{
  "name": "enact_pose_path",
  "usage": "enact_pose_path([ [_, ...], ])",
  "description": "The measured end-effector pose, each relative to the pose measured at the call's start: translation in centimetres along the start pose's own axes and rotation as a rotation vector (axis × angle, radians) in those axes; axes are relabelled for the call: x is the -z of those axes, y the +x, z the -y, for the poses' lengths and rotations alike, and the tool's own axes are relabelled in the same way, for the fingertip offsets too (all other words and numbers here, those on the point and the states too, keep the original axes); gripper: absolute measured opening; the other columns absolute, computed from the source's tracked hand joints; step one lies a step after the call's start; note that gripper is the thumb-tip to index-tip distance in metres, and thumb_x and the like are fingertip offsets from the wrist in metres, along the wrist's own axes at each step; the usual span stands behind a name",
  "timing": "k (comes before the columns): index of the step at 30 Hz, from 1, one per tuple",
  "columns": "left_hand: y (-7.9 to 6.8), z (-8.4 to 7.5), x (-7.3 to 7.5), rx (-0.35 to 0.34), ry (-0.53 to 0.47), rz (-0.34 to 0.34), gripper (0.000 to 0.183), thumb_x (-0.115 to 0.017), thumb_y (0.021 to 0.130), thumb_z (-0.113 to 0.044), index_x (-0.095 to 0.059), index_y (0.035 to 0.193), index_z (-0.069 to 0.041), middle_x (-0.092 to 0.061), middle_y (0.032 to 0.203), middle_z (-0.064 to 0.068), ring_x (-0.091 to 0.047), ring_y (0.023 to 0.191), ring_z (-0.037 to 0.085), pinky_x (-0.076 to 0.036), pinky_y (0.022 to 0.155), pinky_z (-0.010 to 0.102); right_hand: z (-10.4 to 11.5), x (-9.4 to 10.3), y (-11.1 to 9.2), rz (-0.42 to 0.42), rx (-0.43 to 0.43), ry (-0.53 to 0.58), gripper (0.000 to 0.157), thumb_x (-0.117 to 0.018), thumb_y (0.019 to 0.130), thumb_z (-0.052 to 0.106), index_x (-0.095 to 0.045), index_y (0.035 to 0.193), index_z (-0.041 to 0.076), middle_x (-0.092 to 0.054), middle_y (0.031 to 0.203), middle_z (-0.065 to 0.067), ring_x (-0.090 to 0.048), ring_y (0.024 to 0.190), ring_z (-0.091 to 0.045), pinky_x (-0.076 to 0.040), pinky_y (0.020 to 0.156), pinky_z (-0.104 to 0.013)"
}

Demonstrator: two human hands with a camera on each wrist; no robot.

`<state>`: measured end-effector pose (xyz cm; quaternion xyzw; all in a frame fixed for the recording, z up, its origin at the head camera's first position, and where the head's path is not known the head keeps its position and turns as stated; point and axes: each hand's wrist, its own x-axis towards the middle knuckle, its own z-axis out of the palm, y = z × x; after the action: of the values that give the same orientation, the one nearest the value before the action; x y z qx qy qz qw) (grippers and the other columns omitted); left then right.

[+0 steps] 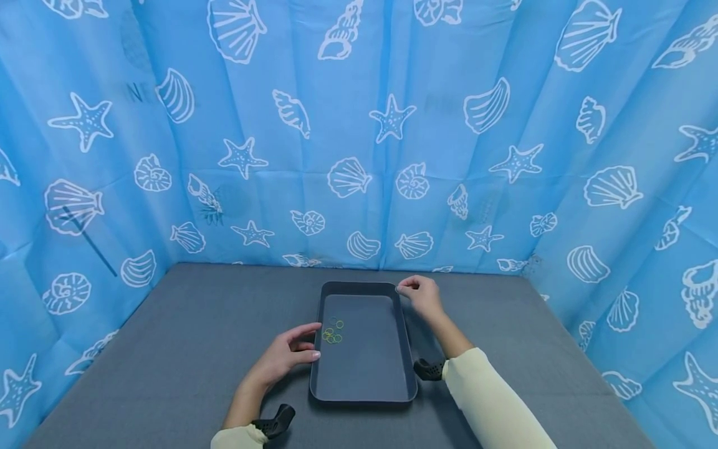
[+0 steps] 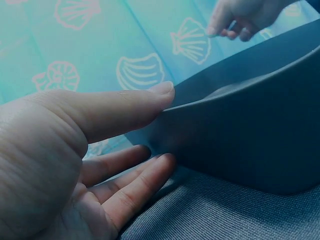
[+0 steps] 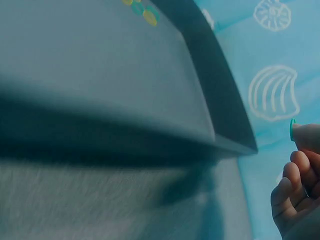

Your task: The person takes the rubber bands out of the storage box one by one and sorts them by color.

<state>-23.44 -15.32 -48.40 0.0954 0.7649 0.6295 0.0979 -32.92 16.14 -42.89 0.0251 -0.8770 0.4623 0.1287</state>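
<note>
Hands (image 1: 424, 298) at tray (image 1: 370, 368), green ring (image 3: 292, 130) clear only from right wrist

I've got faint dark lettering (image 1: 134, 92) on the head view, up on the left part of the blue seashell-and-starfish curtain (image 1: 348, 143), just beside a white ribbed shell! I make out a capital N, maybe a stroke after it; the rest is too dim. Nothing else reads, either wrist view included.

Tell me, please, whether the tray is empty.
The tray is not empty: in the head view, several small rings lie inside, towards its left wall.
</note>
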Motion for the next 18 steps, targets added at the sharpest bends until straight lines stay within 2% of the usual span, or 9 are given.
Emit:
enact_pose_path([
  [10, 0.0, 0.2, -0.1, -0.014, 0.007, 0.004, 0.058, -0.075, 0.087, -0.017, -0.053, 0.140, -0.011, -0.043, 0.142, 0.022, -0.056, 0.108, 0.028, -0.050, 0.088, 0.043, -3.1, 0.6, -0.7, 0.003, -0.034, -0.030, 0.008, -0.068, 0.090, 0.006, -0.070, 0.086, -0.001, -0.062, 0.079, -0.008, -0.053, 0.073, -0.021, -0.042, 0.064, -0.032],
  [18, 0.1, 0.4, 0.0, -0.016, 0.007, 0.004, 0.058, -0.074, 0.087, -0.018, -0.052, 0.140, -0.012, -0.044, 0.142, 0.020, -0.056, 0.108, 0.028, -0.049, 0.088, 0.042, -4.4, 0.7, -1.1, -0.003, -0.055, -0.059, 0.009, -0.067, 0.091, 0.006, -0.069, 0.085, 0.000, -0.062, 0.077, -0.007, -0.053, 0.068, -0.019, -0.043, 0.060, -0.032],
])
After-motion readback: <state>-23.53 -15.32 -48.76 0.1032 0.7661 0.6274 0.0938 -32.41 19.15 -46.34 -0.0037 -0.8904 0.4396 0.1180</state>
